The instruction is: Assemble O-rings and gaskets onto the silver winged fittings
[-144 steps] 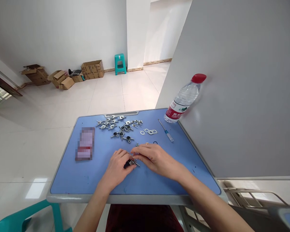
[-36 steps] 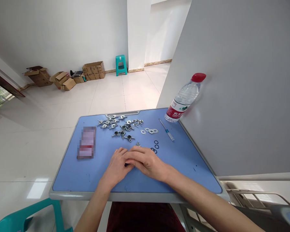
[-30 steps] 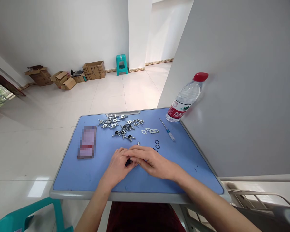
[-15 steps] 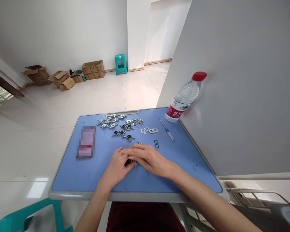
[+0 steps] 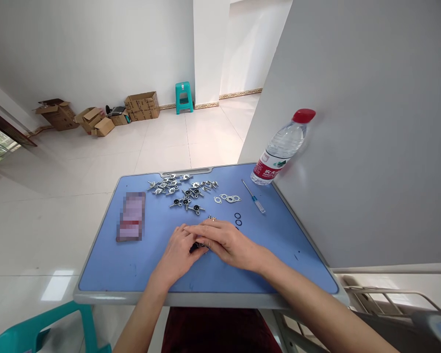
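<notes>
One pixelated, phone-like rectangle [image 5: 131, 216] lies at the left of the blue surface [image 5: 235, 282], where it lay earlier. Right of it and farther back, the silver parts [image 5: 165, 185] keep their loose heap, the black-centred parts [image 5: 185, 201] just in front of them.

Near the middle, the left hand [image 5: 177, 250] is clamped on a small part [image 5: 194, 247], just above or on the surface. Only a dark face and a bit of bright metal show; nearly five seconds ago more of its metal was in sight, with a stem sticking out to the right.

The right hand [image 5: 226, 242] comes in from the right, its fingers now laid across the left hand's, the thumb tucked beneath; I cannot tell whether its fingertips are pinched on the part. Small shiny bits [image 5: 212, 218] peek out just beyond it.

Next come the flat plates [image 5: 227, 198]; two black rings [image 5: 235, 216] show plainly, against one earlier. Farther right are a screwdriver [image 5: 255, 200] and a bottle [image 5: 278, 154], both unmoved.
</notes>
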`<state>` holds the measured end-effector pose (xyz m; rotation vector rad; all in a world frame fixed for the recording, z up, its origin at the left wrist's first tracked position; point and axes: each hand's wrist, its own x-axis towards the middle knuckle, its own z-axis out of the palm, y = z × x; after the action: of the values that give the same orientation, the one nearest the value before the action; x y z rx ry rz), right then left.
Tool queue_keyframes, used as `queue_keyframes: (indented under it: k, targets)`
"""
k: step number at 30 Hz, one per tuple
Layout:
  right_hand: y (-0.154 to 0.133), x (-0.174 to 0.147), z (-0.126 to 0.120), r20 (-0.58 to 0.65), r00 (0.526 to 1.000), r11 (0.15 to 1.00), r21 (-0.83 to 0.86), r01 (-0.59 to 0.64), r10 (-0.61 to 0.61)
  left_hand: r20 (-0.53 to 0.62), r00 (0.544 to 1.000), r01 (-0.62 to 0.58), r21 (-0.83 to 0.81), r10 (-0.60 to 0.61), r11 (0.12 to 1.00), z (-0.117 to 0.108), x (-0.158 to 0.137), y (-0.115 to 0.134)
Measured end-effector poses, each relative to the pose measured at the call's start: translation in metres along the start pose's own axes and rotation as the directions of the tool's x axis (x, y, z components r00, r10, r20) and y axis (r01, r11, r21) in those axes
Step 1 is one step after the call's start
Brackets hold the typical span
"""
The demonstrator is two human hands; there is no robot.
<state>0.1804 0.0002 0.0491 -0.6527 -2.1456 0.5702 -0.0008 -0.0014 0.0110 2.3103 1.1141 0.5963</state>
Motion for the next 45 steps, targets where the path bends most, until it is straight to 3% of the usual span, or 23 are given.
queue_keyframes:
  k: [4,10,18,28,38,45]
  targets:
    - [0.001,0.0,-0.001,-0.021,0.999,0.998,0.049,-0.041,0.042,0.016,1.0,-0.003,0.011,0.003,1.0,-0.001,0.0,0.001]
    - [0.001,0.0,0.008,-0.103,0.989,0.994,-0.028,-0.109,0.105,0.011,1.0,-0.013,0.004,0.013,1.0,-0.001,0.002,0.001]
    - [-0.005,0.003,-0.012,0.09,0.986,0.982,0.113,-0.15,0.14,0.029,1.0,0.012,0.023,-0.012,1.0,-0.002,0.002,0.002]
    - [0.0,0.001,0.006,-0.099,0.992,0.997,0.015,-0.072,0.073,0.032,0.999,0.028,0.053,-0.03,0.998,-0.002,0.004,0.002]
    - [-0.007,0.003,-0.022,0.188,0.967,0.97,0.142,-0.2,0.172,0.035,0.999,0.038,0.032,-0.039,0.999,-0.006,0.002,0.006]
    - [-0.003,0.003,-0.013,0.086,0.983,0.978,0.118,-0.174,0.165,0.036,0.998,0.057,0.016,-0.058,0.998,-0.007,0.003,0.008]
